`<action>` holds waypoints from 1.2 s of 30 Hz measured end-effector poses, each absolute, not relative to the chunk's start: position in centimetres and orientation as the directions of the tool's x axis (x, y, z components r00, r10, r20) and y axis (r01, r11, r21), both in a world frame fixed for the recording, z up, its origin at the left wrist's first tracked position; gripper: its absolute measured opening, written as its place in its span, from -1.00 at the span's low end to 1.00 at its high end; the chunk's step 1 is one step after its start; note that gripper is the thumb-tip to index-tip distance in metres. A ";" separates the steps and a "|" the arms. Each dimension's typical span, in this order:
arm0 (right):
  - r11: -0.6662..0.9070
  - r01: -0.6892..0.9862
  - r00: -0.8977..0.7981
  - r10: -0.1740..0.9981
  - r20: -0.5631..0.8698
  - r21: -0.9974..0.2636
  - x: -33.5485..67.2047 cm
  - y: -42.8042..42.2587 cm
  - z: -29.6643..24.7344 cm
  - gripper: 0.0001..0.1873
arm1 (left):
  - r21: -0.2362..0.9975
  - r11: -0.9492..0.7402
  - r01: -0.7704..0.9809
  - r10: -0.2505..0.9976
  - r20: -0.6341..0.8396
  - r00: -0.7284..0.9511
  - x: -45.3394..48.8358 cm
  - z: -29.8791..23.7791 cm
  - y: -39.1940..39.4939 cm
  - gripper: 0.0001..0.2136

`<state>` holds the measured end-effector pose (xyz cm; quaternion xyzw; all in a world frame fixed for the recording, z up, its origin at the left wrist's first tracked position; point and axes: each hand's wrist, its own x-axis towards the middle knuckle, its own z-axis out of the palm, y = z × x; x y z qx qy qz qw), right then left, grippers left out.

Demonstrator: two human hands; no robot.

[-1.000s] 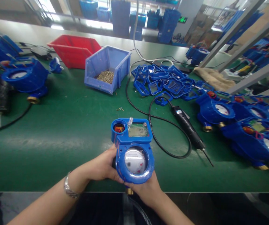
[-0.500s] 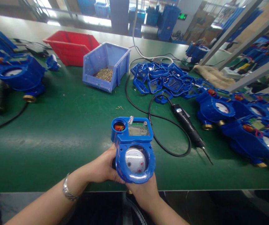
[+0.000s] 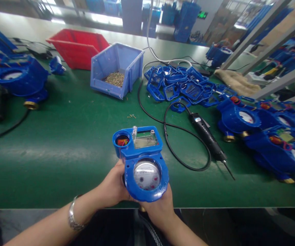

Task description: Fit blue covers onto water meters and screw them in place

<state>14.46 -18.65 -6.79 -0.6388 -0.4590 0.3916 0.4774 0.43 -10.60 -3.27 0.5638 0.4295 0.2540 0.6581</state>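
Between my two hands is a blue water meter (image 3: 147, 177) with a round dial and a small digital display (image 3: 146, 141) above it. At its upper left, a round opening shows orange and red parts inside. My left hand (image 3: 114, 182) grips the meter's left side, with a metal bracelet (image 3: 73, 215) on that wrist. Beneath the lower right of the body, my right hand (image 3: 160, 208) is closed round it. The fingers of both hands are largely hidden by the meter. A few loose screws (image 3: 131, 116) lie on the green table (image 3: 60, 164) beyond it.
Right of the meter lies a black electric screwdriver (image 3: 207, 138) with a looped cable. More water meters (image 3: 247, 118) crowd the right side; another meter (image 3: 21, 80) stands left. A blue bin (image 3: 108, 89) holds screws, beside a red bin (image 3: 75, 54) and piled blue frames (image 3: 180, 85).
The meter's top has tilted slightly to the left in my hands, and its display and dial face the camera more squarely. Both hands keep hold of it.
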 end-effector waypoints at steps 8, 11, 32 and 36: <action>-0.041 0.313 0.297 0.953 0.057 -0.949 14.4 -18.7 -6.5 -0.18 | 0.970 0.214 0.112 0.939 -0.236 0.249 0.7 -4.2 -13.3 -0.41; -0.023 0.336 0.286 0.955 0.078 -0.942 14.4 -18.9 -6.8 -0.21 | 0.959 0.273 0.075 0.944 -0.282 0.171 1.1 -4.0 -14.0 -0.33; 0.135 0.473 0.195 0.947 0.253 -0.871 15.4 -18.2 -6.1 -0.19 | 0.869 0.492 0.051 0.814 -0.480 0.327 -2.0 -2.0 -14.0 -0.60; 0.148 0.482 0.157 0.955 0.251 -0.863 15.7 -18.3 -6.1 -0.21 | 0.666 0.608 -0.432 0.793 -0.542 0.280 -2.1 -1.9 -13.9 -0.58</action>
